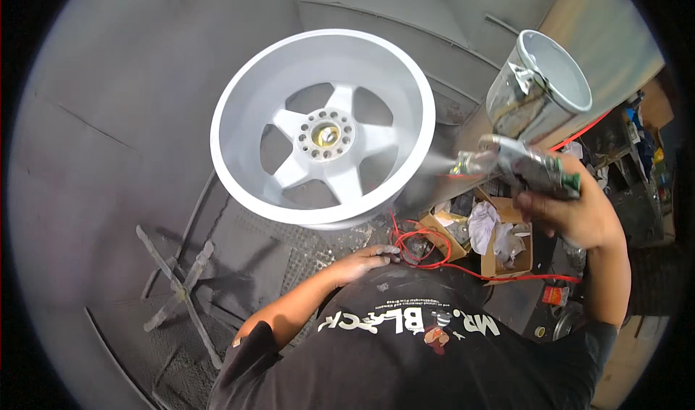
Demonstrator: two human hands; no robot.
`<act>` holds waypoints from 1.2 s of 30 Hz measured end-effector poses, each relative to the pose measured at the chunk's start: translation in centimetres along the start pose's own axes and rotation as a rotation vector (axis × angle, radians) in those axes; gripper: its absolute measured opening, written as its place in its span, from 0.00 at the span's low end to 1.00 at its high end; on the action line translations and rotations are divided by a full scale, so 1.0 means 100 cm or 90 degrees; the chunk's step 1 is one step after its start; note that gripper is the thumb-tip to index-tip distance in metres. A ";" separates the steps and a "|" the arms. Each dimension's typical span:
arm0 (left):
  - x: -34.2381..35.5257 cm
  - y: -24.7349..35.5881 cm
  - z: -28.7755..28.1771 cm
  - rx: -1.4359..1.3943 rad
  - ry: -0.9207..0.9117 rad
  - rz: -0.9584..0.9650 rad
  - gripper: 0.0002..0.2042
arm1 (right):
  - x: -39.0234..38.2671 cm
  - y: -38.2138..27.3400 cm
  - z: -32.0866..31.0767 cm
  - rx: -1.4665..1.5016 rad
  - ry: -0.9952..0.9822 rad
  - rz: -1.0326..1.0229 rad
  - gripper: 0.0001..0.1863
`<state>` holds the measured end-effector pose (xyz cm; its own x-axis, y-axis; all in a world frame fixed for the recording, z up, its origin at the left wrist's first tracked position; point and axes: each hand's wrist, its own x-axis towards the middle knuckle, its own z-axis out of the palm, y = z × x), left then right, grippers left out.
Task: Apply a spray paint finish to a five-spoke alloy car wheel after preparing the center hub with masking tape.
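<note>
A light grey-white car wheel rim [363, 141] with five spokes lies face up in front of me, its support hidden beneath it. To its right, my right hand [568, 207] is closed around the grip of a spray gun [525, 165]. Pale mist streams from the nozzle toward the rim's right edge. An uncovered metal paint cup [525, 102], coated pale inside, sits above the gun. My left hand [365, 261] lies flat against my dark shirt at the waist, fingers stretched out. Its fingertips are close to a looped red hose [434, 264].
Cardboard boxes [517, 265] with crumpled white wrapping [483, 227] stand beyond my waist on the right. A cross-shaped metal stand [181, 293] is on the dusty floor at left. Grey walls [130, 84] enclose the far and left sides. Cluttered shelving [630, 171] is at far right.
</note>
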<state>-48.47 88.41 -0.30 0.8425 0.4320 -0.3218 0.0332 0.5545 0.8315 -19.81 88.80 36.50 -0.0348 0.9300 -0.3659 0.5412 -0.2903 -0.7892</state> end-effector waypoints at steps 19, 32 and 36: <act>-0.022 -0.006 -0.003 -0.517 0.478 0.201 0.24 | 0.013 0.017 0.001 -0.020 0.013 -0.059 0.25; -0.024 -0.002 -0.007 -0.567 0.371 0.159 0.17 | 0.022 -0.019 0.056 -0.171 -0.219 -0.241 0.19; -0.031 0.007 -0.004 -0.539 0.389 0.126 0.21 | 0.039 -0.049 0.088 -0.044 -0.246 -0.246 0.25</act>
<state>-51.28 87.74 1.09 0.3712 0.7227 -0.5830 -0.6580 0.6478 0.3840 -29.96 91.89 34.56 -0.5407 0.8117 -0.2210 0.4810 0.0827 -0.8728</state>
